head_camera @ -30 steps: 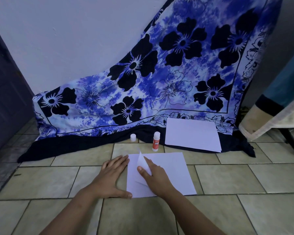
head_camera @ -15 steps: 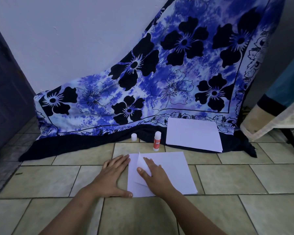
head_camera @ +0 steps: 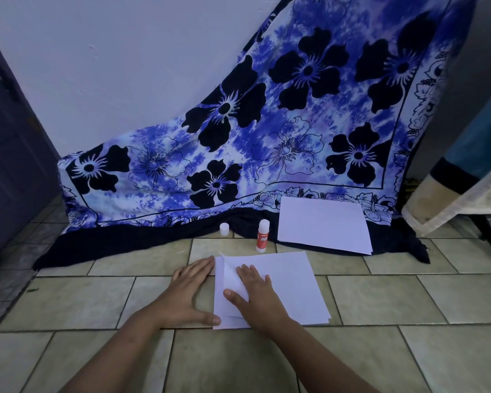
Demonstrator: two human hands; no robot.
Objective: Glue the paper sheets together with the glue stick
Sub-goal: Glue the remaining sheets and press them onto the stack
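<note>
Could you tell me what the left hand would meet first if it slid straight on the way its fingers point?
The left hand would probably first meet the far left corner of the white paper sheets on the tiled floor, just ahead of its fingertips; whether they already touch is unclear.

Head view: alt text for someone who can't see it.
A right hand presses white sheets on a tiled floor, the left hand flat at their edge. Behind: a glue stick, a cap apart, more paper on a floral cloth.
</note>
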